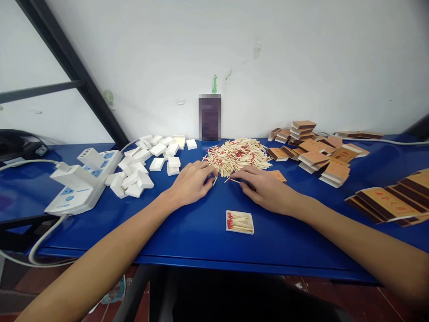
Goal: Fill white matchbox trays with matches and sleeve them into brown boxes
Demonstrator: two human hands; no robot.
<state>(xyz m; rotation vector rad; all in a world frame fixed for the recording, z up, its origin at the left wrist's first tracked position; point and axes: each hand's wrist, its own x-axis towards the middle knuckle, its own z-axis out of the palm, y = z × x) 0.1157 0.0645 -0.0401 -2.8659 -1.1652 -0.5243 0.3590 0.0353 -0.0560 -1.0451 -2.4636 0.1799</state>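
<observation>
A heap of red-tipped matches (pixel 239 154) lies on the blue table (pixel 187 232) near the wall. At the heap's front left edge is my left hand (pixel 194 181), its fingertips pinched on matches. My right hand (pixel 264 185) is at the front right edge, thumb and fingers closed on matches whose ends stick out to the left. Between my forearms, nearer the front, a small white tray (pixel 240 222) holds several matches with red heads mostly to the left.
White empty trays (pixel 136 172) are piled at left, beside a power strip (pixel 83 181). Orange matchbox sleeves (pixel 313 158) are piled at right, with a row of more (pixel 389 201) near the right edge. A dark pixelated rectangle (pixel 209 118) stands against the wall.
</observation>
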